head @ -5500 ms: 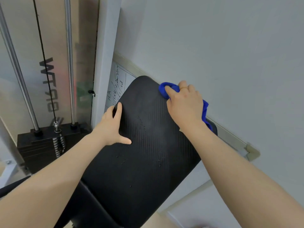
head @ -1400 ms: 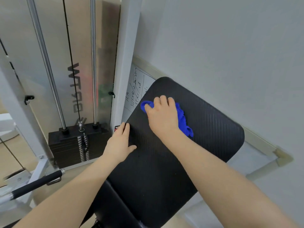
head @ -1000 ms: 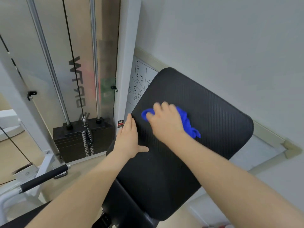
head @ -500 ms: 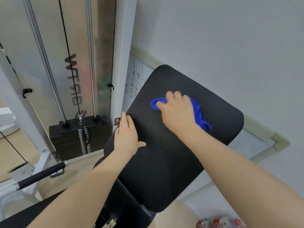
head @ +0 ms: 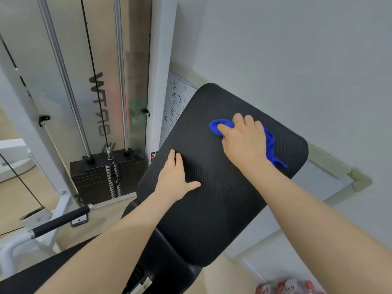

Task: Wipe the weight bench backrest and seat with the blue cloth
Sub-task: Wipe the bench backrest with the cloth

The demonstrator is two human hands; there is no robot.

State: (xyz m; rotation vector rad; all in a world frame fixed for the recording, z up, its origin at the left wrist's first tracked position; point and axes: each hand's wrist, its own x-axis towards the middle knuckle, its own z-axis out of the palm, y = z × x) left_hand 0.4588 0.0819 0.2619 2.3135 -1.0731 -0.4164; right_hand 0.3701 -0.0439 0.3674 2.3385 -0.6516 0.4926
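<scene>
Head view: a person's right hand (head: 244, 141) presses the bunched blue cloth (head: 269, 143) against the upper part of the black backrest (head: 212, 209) of a weight bench, fingers curled over the fabric so that it shows only past the fingertips and along the far side of the palm. The left hand (head: 176, 179) lies flat on the pad's left edge, fingers straight and close together, thumb spread out across the surface — apparently bracing the pad. A few pale specks or droplets show lower down the backrest, below both hands. By this picture the work looks to be in its first half: the cloth sits near the top of the pad, the lower stretch appears not yet covered, and the seat — only a dark strip of which may be showing at the bottom left, too little to be sure — has not been reached. Counted: one cloth, one backrest, two hands, both bare, a thin ring on the right one. Beside the bench stand one weight stack (head: 106, 177) with two chrome guide rods (head: 61, 77) and one black cable, one whiteboard (head: 174, 107) leaning against the wall behind the pad, and one black-gripped bar (head: 61, 221) at lower left
</scene>
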